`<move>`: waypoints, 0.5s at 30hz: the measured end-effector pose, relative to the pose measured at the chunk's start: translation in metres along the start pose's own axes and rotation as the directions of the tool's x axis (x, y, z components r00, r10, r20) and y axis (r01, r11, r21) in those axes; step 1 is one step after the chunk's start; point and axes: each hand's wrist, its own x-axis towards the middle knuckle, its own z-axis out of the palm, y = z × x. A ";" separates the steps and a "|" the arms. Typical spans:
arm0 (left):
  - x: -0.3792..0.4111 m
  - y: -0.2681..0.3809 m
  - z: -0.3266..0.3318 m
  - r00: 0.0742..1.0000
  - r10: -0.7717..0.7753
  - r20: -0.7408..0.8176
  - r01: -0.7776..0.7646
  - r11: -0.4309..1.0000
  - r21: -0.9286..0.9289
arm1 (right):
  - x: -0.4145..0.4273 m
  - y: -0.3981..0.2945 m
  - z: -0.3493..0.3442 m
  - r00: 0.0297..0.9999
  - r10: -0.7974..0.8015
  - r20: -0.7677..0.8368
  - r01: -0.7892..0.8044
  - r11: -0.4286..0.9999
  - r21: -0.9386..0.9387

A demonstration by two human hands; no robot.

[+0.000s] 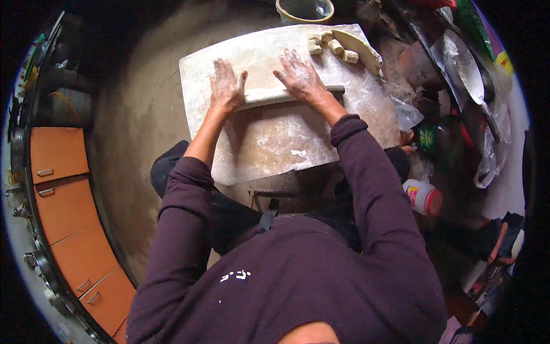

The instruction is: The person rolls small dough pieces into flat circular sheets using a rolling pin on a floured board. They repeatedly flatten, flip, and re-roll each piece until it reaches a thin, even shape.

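A pale rolling pin [270, 96] lies crosswise on a floured board [283, 133], its bare right end sticking out past my right hand. My left hand [226, 86] rests palm down over the left part of the pin, thumb apart from the fingers. Toward the other end, my right hand [299, 76] also lies flat over it with fingers stretched forward. Neither hand wraps around the pin. Flour whitens both hands. A pale layer that looks like rolled-out dough [258, 56] covers the board's far left part. Several short dough pieces [336, 46] sit at the far right corner.
A folded pale slab [359, 45] lies beside the dough pieces. Beyond the board stands a bucket [305, 19]. On the right are a white jar with a red lid [423, 198], plastic bags [406, 112] and a large metal ladle or scoop [464, 64]. Orange cabinets [60, 155] line the left.
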 end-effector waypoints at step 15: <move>-0.050 0.011 -0.006 0.999 0.038 0.002 -0.038 0.981 0.190 | -0.036 -0.017 -0.007 0.996 0.082 0.033 -0.077 0.989 -0.130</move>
